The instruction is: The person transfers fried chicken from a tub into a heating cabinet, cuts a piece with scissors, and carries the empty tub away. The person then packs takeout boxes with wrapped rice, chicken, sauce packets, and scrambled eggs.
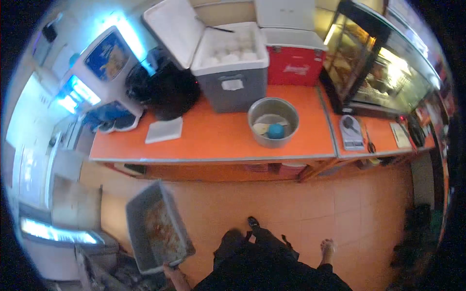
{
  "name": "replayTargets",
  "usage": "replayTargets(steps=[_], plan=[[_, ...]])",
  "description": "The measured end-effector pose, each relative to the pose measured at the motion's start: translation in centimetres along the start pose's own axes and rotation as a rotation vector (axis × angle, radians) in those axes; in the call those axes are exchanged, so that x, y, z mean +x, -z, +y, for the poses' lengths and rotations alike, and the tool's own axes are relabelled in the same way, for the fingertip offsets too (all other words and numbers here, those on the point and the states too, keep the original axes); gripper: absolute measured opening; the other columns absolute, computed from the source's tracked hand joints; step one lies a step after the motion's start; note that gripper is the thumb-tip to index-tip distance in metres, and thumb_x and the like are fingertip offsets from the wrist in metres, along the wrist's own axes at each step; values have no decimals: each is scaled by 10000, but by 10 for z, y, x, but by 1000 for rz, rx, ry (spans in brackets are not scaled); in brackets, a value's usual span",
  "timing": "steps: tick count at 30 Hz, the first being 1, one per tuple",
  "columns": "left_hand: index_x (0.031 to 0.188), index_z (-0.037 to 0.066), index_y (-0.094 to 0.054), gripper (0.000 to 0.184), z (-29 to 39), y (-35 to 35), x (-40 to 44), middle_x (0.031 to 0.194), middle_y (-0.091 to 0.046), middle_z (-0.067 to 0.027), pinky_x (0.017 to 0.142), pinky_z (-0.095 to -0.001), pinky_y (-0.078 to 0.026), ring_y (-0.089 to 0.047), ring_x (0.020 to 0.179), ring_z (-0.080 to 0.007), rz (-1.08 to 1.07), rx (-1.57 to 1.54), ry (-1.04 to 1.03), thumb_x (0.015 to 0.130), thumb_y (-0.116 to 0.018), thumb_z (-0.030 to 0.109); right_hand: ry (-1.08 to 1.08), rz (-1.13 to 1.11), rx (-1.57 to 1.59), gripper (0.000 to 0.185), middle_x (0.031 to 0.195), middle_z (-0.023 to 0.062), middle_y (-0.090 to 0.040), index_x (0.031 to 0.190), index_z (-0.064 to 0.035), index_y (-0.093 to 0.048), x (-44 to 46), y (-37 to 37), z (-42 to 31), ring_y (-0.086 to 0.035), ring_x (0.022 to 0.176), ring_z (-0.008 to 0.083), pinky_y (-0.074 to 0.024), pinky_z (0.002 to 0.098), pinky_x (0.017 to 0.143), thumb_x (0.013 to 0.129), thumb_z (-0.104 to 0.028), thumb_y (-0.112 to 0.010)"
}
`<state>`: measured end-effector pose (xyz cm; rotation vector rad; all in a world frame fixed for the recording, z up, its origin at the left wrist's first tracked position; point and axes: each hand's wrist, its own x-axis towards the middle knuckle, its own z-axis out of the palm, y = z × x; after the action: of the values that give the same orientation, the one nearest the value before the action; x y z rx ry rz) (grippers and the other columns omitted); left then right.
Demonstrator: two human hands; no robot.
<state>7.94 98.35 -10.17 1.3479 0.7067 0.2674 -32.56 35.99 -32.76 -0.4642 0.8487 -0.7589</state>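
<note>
A grey plastic tub [180, 220] is tilted at my left side, its rim gripped at the near corner by my left hand [171, 272]. Wet orange-brown residue or food bits [164, 225] cover part of its bottom; I cannot make out what they are. My right hand [327, 246] hangs out over the floor, holding nothing visible, its fingers loosely apart though small and blurred.
Ahead stands an orange table [218, 140] with a metal pot [273, 140] containing a blue item, an open grey cooler [233, 92], a red cooler [293, 63], a black bag [172, 92] and a scale [351, 133]. A glass display case [383, 77] stands right.
</note>
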Motion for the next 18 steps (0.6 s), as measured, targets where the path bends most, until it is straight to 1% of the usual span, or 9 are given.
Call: replayTargets(steps=[2, 4, 5, 6, 8, 10, 16, 17, 18], plan=[[1001, 2, -591, 394, -8, 1, -4, 999, -560, -129, 812, -449, -475, -557, 923, -313, -23, 70, -68, 719, -696, 258, -65, 361, -428, 295, 994, 126, -635, 1134, -138, -529, 15, -8, -13, -582, 919, 305, -497, 389, 683, 892, -303, -561], [996, 2, -594, 396, -22, -5, -5, 996, -559, -129, 809, -449, -476, -557, 921, -314, -68, 49, -75, 715, -700, 259, -134, 464, -353, 250, 971, 141, -633, 1093, -115, -538, 58, -30, -19, -591, 883, 299, -500, 378, 671, 901, -274, -552], [1036, 3, -589, 397, -12, -27, -17, 998, -556, -123, 809, -452, -475, -554, 918, -317, -69, -308, 208, 720, -697, 217, -200, 582, -261, 210, 948, 156, -630, 1053, -91, -546, 78, -47, -18, -600, 847, 292, -504, 366, 659, 910, -245, -542], [1036, 3, -589, 397, -17, -41, -15, 998, -556, -123, 809, -452, -475, -554, 918, -317, -65, -309, 209, 720, -697, 217, -201, 580, -265, 210, 948, 156, -630, 1053, -91, -546, 91, -71, -17, -600, 847, 292, -504, 366, 659, 910, -245, -542], [953, 48, -585, 253, -33, -58, -12, 933, -599, -90, 857, -432, -454, -558, 896, -283, -175, -63, 226, 830, -582, 269, -127, 231, -210, 218, 932, 151, -624, 1021, -51, -552, 106, -121, -18, -615, 795, 277, -507, 349, 620, 913, -240, -541], [901, 42, -586, 178, -27, -124, -31, 938, -573, -86, 809, -436, -459, -552, 887, -271, -119, -176, 251, 766, -617, 154, -28, -125, -149, 236, 916, 146, -618, 988, -10, -557, 119, -161, -23, -630, 743, 262, -510, 331, 581, 916, -234, -540], [950, 49, -557, 268, -34, -270, -67, 967, -539, -72, 719, -409, -455, -540, 863, -223, -95, -261, 274, 710, -676, 72, -63, -119, -480, 293, 891, 133, -641, 1117, 13, -553, 167, -271, -99, -636, 740, 226, -512, 306, 592, 899, -183, -553], [1009, 59, -538, 326, -46, -276, -59, 975, -533, -69, 700, -401, -453, -539, 856, -218, -112, -220, 276, 717, -681, 77, 19, -65, -639, 417, 874, 135, -631, 1080, 33, -570, 179, -264, -104, -617, 696, 234, -521, 322, 611, 941, -357, -520], [1009, 59, -538, 326, -40, -287, -60, 975, -533, -69, 700, -401, -453, -539, 856, -218, -131, -205, 272, 717, -681, 77, 20, -48, -622, 417, 874, 135, -631, 1080, 33, -570, 182, -257, -111, -617, 696, 234, -521, 322, 611, 941, -357, -520]])
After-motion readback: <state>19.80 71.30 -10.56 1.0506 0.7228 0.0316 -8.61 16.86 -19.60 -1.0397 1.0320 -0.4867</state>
